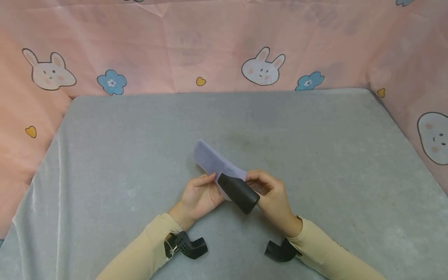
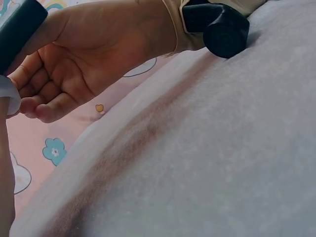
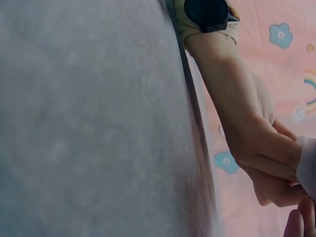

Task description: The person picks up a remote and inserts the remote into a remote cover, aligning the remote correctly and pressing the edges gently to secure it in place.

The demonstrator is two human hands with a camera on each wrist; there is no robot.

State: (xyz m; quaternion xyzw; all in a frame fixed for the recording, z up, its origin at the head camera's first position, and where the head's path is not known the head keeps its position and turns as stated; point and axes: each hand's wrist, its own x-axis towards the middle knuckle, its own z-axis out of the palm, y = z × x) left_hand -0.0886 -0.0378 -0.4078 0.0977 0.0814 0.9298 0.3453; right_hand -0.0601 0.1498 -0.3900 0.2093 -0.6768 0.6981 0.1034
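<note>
Works over a gray cloth [image 1: 332, 155], hemmed in on three sides by a pink patterned curtain [image 1: 210, 23], in tan sleeves [image 1: 140, 247]. Pinches with left hand [image 1: 199, 196] at the near edge, and with right hand [image 1: 276, 198] at the right edge, a lavender strip [image 1: 218, 163] slanting over the middle of the cloth. Loses part of both strip and right hand from view behind a black, handle-like piece [image 1: 239, 192] angled between them. Wears a black camera [image 1: 192, 247] on each wrist.

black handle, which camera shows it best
The head view: the black handle shows end to end. The left wrist view has only part, cut by the frame edge; the right wrist view doesn't show it.
</note>
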